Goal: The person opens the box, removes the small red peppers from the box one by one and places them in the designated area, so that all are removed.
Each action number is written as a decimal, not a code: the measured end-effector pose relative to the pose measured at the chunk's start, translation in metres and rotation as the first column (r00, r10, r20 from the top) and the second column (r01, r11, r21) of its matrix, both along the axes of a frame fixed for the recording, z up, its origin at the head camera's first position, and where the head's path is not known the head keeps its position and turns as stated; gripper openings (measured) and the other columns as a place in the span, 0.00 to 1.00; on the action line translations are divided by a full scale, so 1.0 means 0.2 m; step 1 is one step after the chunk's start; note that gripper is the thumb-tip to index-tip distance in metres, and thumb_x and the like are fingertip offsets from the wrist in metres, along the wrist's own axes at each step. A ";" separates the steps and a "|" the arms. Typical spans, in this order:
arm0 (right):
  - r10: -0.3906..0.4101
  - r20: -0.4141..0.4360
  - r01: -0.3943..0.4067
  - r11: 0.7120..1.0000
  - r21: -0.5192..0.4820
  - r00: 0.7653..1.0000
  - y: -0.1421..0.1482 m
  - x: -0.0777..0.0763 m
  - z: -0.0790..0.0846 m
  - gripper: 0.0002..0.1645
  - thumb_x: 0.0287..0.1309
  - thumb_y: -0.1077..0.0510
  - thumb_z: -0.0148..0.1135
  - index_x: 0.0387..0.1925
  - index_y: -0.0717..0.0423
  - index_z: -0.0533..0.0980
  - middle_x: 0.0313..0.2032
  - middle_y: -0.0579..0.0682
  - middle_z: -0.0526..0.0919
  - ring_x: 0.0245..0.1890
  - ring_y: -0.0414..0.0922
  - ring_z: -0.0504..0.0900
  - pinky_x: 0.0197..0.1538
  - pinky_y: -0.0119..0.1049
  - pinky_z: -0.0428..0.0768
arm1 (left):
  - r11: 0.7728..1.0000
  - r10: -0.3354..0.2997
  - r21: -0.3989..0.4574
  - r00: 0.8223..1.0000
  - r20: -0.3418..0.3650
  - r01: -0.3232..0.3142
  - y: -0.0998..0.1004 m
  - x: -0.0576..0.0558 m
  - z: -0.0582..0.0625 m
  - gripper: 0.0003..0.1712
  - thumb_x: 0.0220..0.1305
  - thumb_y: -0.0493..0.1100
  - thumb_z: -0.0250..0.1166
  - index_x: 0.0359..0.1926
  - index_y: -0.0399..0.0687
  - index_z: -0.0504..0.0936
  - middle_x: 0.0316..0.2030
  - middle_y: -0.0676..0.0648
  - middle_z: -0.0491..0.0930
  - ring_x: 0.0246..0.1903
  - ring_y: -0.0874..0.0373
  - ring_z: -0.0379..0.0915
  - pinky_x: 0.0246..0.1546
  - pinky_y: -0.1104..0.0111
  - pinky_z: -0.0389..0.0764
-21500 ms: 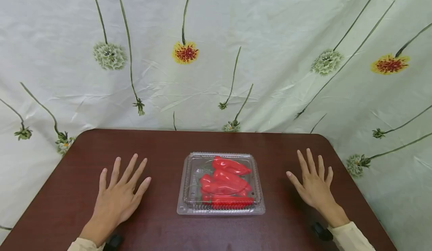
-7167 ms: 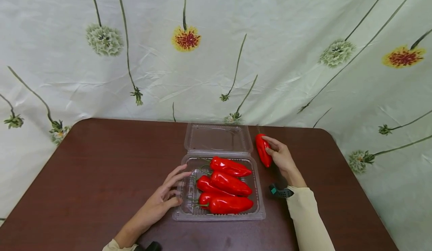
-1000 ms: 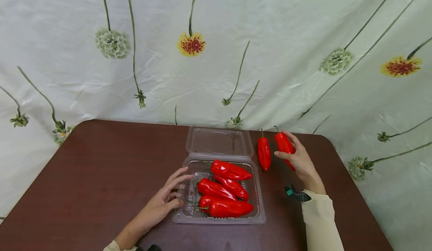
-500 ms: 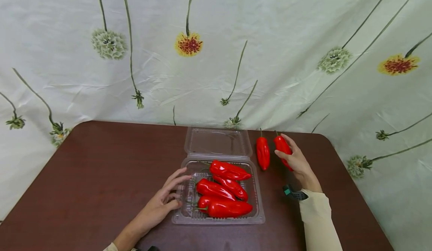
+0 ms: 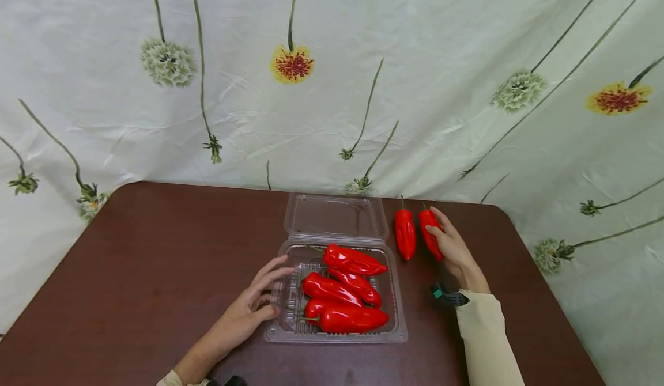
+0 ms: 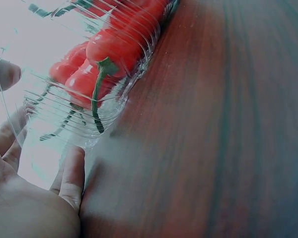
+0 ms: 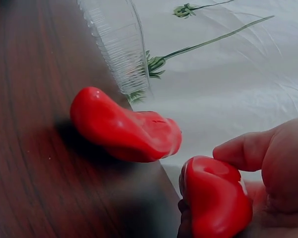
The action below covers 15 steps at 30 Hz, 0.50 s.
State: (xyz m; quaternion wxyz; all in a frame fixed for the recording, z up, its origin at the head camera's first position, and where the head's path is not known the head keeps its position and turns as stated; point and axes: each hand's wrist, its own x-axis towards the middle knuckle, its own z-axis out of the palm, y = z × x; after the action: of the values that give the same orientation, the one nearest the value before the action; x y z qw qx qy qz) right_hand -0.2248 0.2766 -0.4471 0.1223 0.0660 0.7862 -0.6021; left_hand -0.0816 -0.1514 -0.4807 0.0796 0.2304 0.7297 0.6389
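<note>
A clear plastic clamshell box (image 5: 337, 337) lies with its lid (image 5: 336, 216) folded back. Several glossy red peppers (image 5: 354, 320) with green stems fill the middle and right of it. My left hand (image 5: 240, 317) rests along the box's left wall, fingers extended over the rim and thumb lower down; the left wrist view shows the fingertips close against the ribbed plastic. To the right of the box, my right hand (image 5: 456, 250) grips a red pepper (image 7: 216, 198) between thumb and fingers. Beside it lies another red pepper (image 5: 405, 234), its stem toward the back edge.
The dark brown wooden table (image 5: 171, 259) ends at a rounded back edge, just beyond the lid and the two peppers. Behind it hangs a pale cloth (image 5: 233, 103) printed with flowers. A dark band (image 5: 450, 295) circles my right wrist.
Over the last second my right hand shifted slightly left with its pepper, toward the lone one. Earlier, the box was closed; two peppers are now outside it. My left hand stays at the box.
</note>
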 end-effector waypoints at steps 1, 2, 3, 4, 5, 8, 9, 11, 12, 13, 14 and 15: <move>0.000 0.001 0.000 1.000 0.000 1.000 0.00 0.00 0.00 0.38 0.77 0.55 0.42 0.81 0.42 0.42 0.74 0.62 0.52 0.65 0.53 0.61 0.54 0.34 0.69 | 1.000 -0.003 0.000 1.000 -0.003 0.003 0.00 0.00 0.00 0.37 0.63 0.25 0.54 0.74 0.42 0.62 0.79 0.42 0.42 0.68 0.66 0.55 0.53 0.69 0.69; 0.002 -0.002 -0.002 1.000 0.002 1.000 0.00 0.00 0.00 0.38 0.77 0.56 0.41 0.81 0.43 0.42 0.74 0.62 0.52 0.66 0.54 0.61 0.54 0.34 0.69 | 1.000 -0.006 0.000 1.000 -0.005 0.006 0.00 0.00 0.00 0.37 0.63 0.25 0.54 0.74 0.42 0.62 0.79 0.42 0.42 0.68 0.66 0.55 0.53 0.69 0.69; 0.001 -0.004 -0.001 1.000 0.001 1.000 0.00 0.00 0.00 0.38 0.77 0.56 0.41 0.81 0.43 0.42 0.74 0.62 0.52 0.66 0.54 0.61 0.54 0.34 0.69 | 1.000 -0.007 0.002 1.000 -0.010 0.007 0.00 -0.01 0.00 0.37 0.64 0.25 0.54 0.74 0.41 0.62 0.79 0.41 0.42 0.67 0.66 0.55 0.52 0.69 0.69; 0.004 -0.007 -0.004 1.000 0.003 1.000 0.00 0.00 0.00 0.38 0.77 0.57 0.41 0.81 0.43 0.42 0.74 0.62 0.52 0.66 0.54 0.61 0.54 0.34 0.69 | 1.000 -0.008 0.001 1.000 -0.014 0.008 0.00 -0.01 0.00 0.37 0.64 0.25 0.54 0.74 0.41 0.62 0.79 0.41 0.42 0.68 0.66 0.55 0.53 0.69 0.69; 0.005 -0.011 -0.005 1.000 0.009 1.000 0.00 0.00 0.00 0.38 0.76 0.58 0.41 0.81 0.44 0.43 0.73 0.62 0.53 0.65 0.55 0.61 0.53 0.34 0.70 | 1.000 -0.008 0.001 1.000 -0.018 0.008 0.00 -0.01 0.00 0.37 0.64 0.25 0.54 0.74 0.41 0.62 0.79 0.41 0.42 0.68 0.67 0.55 0.52 0.69 0.69; 0.011 -0.030 -0.010 0.999 0.036 0.999 -0.01 0.00 -0.01 0.38 0.75 0.61 0.43 0.80 0.44 0.45 0.72 0.63 0.54 0.64 0.55 0.63 0.51 0.32 0.72 | 1.000 -0.011 0.004 1.000 -0.022 0.011 0.00 -0.01 0.00 0.37 0.64 0.25 0.54 0.74 0.41 0.61 0.79 0.42 0.42 0.68 0.71 0.53 0.52 0.69 0.69; 0.010 -0.035 -0.009 0.999 0.043 0.999 -0.01 -0.01 -0.01 0.39 0.75 0.61 0.44 0.80 0.44 0.46 0.72 0.64 0.55 0.64 0.55 0.63 0.50 0.31 0.72 | 1.000 -0.011 0.003 1.000 -0.020 0.011 0.00 -0.01 0.00 0.37 0.64 0.25 0.54 0.74 0.41 0.61 0.79 0.43 0.42 0.68 0.72 0.52 0.52 0.69 0.69; 0.010 -0.046 -0.007 0.998 0.059 0.999 -0.02 -0.01 -0.02 0.39 0.74 0.63 0.46 0.80 0.45 0.48 0.71 0.64 0.56 0.63 0.55 0.64 0.49 0.30 0.73 | 1.000 -0.010 0.003 1.000 -0.013 0.010 0.00 -0.01 0.00 0.38 0.64 0.25 0.54 0.74 0.41 0.61 0.79 0.44 0.42 0.68 0.74 0.51 0.53 0.69 0.69; 0.007 -0.049 -0.004 0.998 0.059 0.999 -0.02 0.00 -0.02 0.39 0.74 0.63 0.47 0.80 0.46 0.49 0.71 0.64 0.56 0.63 0.56 0.64 0.48 0.30 0.73 | 1.000 -0.012 0.002 1.000 -0.009 0.012 0.00 -0.01 0.00 0.38 0.64 0.25 0.54 0.75 0.41 0.61 0.79 0.44 0.42 0.68 0.74 0.51 0.53 0.69 0.69; 0.003 -0.051 0.000 0.998 0.057 0.999 -0.02 0.00 -0.02 0.38 0.73 0.64 0.48 0.79 0.46 0.50 0.71 0.64 0.56 0.63 0.56 0.65 0.48 0.30 0.73 | 1.000 -0.011 0.001 1.000 -0.009 0.011 0.00 -0.01 0.00 0.37 0.64 0.25 0.54 0.75 0.42 0.61 0.79 0.44 0.42 0.68 0.74 0.51 0.53 0.69 0.69; -0.002 -0.052 0.005 0.998 0.056 0.999 -0.03 0.00 -0.02 0.38 0.73 0.64 0.48 0.79 0.47 0.51 0.72 0.64 0.56 0.63 0.56 0.65 0.47 0.29 0.74 | 1.000 -0.008 -0.002 1.000 -0.005 0.008 0.00 -0.01 0.00 0.37 0.65 0.26 0.54 0.75 0.42 0.61 0.79 0.45 0.42 0.69 0.74 0.51 0.53 0.69 0.68; -0.007 -0.053 0.010 0.998 0.055 0.999 -0.03 0.00 -0.02 0.37 0.73 0.64 0.48 0.79 0.48 0.52 0.72 0.64 0.56 0.63 0.56 0.65 0.47 0.29 0.74 | 1.000 -0.009 0.000 1.000 -0.005 0.009 0.00 -0.01 0.00 0.37 0.65 0.26 0.54 0.75 0.42 0.61 0.79 0.44 0.42 0.68 0.73 0.51 0.54 0.69 0.68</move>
State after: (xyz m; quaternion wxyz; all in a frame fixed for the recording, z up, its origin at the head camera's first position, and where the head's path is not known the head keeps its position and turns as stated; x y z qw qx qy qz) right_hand -0.2256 0.2708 -0.4516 0.0974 0.0567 0.8051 -0.5823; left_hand -0.0832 -0.1516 -0.4813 0.0804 0.2353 0.7287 0.6381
